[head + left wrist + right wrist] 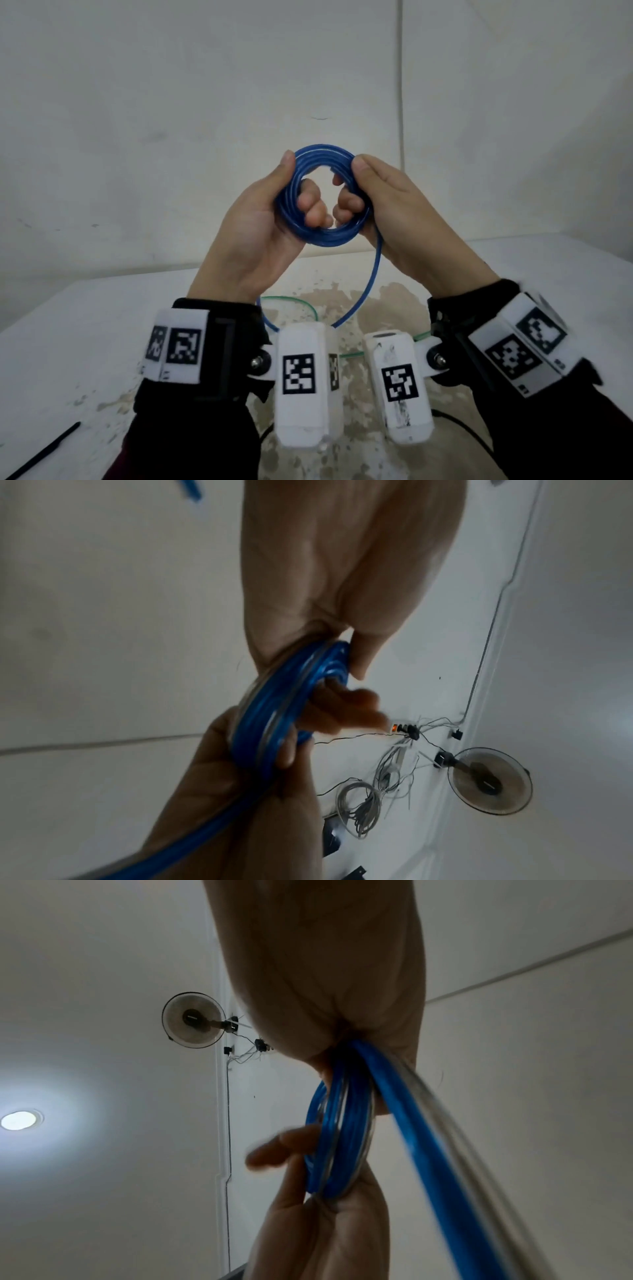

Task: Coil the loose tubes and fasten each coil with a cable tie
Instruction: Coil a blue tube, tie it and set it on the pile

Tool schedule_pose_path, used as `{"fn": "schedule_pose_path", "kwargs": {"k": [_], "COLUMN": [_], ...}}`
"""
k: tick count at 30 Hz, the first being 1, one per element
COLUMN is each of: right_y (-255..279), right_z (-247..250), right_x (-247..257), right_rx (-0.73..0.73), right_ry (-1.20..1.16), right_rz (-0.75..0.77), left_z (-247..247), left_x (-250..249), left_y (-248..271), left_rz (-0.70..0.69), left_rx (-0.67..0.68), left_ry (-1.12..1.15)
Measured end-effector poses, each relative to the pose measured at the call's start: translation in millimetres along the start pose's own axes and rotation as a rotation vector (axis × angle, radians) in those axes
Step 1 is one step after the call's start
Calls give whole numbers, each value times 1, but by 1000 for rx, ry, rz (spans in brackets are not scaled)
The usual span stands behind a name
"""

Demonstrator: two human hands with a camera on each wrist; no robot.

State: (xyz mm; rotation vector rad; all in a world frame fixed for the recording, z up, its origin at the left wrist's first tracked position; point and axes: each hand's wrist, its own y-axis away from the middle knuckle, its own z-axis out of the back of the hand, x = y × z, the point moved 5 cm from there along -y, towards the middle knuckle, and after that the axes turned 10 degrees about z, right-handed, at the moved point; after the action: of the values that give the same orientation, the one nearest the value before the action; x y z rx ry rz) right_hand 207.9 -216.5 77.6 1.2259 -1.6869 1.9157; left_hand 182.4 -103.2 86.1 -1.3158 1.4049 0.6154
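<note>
I hold a coil of blue tube [325, 236] up in front of me, above the table. My left hand [298, 185] grips its left side, thumb over the outside and fingers curled through the ring. On the right side my right hand [354, 186] grips it the same way. A loose tail of the blue tube [371, 274] drops from under the right hand toward the table. Both wrist views show the blue coil [274, 710] [342, 1123] edge-on between the two hands, and the tail [428, 1150] is blurred. A thin green tube [291, 299] lies on the table below.
A black cable tie [44, 448] lies near the front left of the white table [85, 342], whose middle is stained brown. A plain wall stands close behind. The wrist views look up at a wall fan [489, 780], hanging cables and a ceiling light [19, 1120].
</note>
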Motion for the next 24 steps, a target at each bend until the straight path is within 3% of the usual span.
{"fn": "schedule_pose_path", "kwargs": {"k": [4,7,11,17,24], "right_y": [-2,-3,0,3,2], "right_z": [4,14,8,-12,1], "right_x": [-3,0,11,10,7], "right_rx": [-30,-50,118,244,152], "right_ry": [17,57,248,419,138], "right_rz": [-5,-6,73,88,-67], "left_z": [5,5,4,15,9], "left_x": [3,11,12,6,0], "left_y": [-2,-3,4,9,2], "left_rz": [-27,44,198,288,18], "left_rx": [-53,8,120,34,-168], "left_ry": [-105,-82,-109,-302,-230]}}
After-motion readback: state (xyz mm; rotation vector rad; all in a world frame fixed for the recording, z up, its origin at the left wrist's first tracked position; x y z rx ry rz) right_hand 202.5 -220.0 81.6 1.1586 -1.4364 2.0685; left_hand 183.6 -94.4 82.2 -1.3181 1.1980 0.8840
